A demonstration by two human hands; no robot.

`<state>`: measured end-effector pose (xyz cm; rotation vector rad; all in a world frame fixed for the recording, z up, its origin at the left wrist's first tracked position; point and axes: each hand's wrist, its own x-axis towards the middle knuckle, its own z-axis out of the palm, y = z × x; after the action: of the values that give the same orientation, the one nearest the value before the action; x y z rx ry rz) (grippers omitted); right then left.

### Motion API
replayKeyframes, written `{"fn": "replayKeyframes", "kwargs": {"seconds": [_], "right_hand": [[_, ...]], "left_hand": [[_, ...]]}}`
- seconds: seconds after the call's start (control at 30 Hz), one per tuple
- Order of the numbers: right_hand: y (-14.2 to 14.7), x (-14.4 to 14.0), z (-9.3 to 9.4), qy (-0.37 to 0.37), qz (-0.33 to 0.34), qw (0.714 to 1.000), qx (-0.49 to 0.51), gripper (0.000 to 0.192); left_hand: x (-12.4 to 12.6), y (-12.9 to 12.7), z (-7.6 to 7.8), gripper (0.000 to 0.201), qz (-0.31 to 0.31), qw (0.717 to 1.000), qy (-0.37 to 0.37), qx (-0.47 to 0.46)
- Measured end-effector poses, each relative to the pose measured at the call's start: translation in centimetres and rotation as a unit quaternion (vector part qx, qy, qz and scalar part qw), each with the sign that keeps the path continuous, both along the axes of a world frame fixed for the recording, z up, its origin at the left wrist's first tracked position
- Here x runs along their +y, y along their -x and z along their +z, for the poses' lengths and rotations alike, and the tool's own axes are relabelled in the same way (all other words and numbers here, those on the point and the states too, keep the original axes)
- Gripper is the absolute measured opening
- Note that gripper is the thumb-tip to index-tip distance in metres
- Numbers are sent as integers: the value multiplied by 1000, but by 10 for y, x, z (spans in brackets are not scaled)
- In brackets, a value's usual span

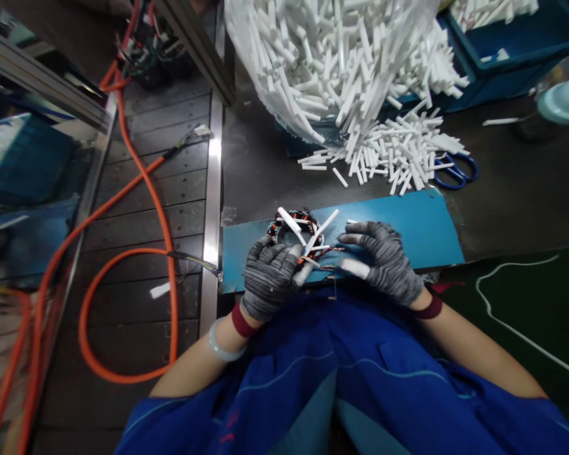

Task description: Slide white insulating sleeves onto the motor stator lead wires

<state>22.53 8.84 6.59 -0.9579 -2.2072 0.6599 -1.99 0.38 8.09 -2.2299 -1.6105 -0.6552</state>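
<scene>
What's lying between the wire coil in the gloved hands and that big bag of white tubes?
In the head view, bare blue board comes first behind the coil, then dark tabletop with loose white tubes spilled below the bag.

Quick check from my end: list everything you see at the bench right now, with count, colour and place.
stator: one, copper windings with white sleeves, on the blue board, at left hand
blue board: one, blue, bench front edge
white tubes: many, white, loose pile behind board
bag of tubes: one, clear, top centre
scissors: one, blue handles, right of pile
blue crate: one, top right
orange hose: looped, on the dark slatted surface at left
left hand: grey glove, holding stator
right hand: grey glove, on board, by the wires
</scene>
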Motion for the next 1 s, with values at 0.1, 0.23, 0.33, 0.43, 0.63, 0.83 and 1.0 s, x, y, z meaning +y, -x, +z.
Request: {"fn": "replayKeyframes", "kwargs": {"seconds": [0.1,0.23,0.33,0.43,0.63,0.83,1.0], "right_hand": [[8,5,-6,43,35,998,36,23],[17,29,-9,-22,56,998,-33,24],[17,43,3,-107,73,986,-101,23],[11,37,25,-147,106,972,-150,28],[4,3,56,-218,147,938,-224,34],[14,6,64,-260,122,930,-228,33],[18,-18,46,-311,85,930,-179,23]], "left_hand": [[0,0,0,18,7,1000,5,-2],[1,1,3,17,-7,1000,-5,5],[1,2,4,17,-13,1000,-13,2],[0,2,2,19,-10,1000,-6,-8],[-3,-1,-1,21,7,1000,14,-6],[-1,-7,4,16,15,1000,-10,-2],[0,-7,7,16,25,999,-17,21]]}}
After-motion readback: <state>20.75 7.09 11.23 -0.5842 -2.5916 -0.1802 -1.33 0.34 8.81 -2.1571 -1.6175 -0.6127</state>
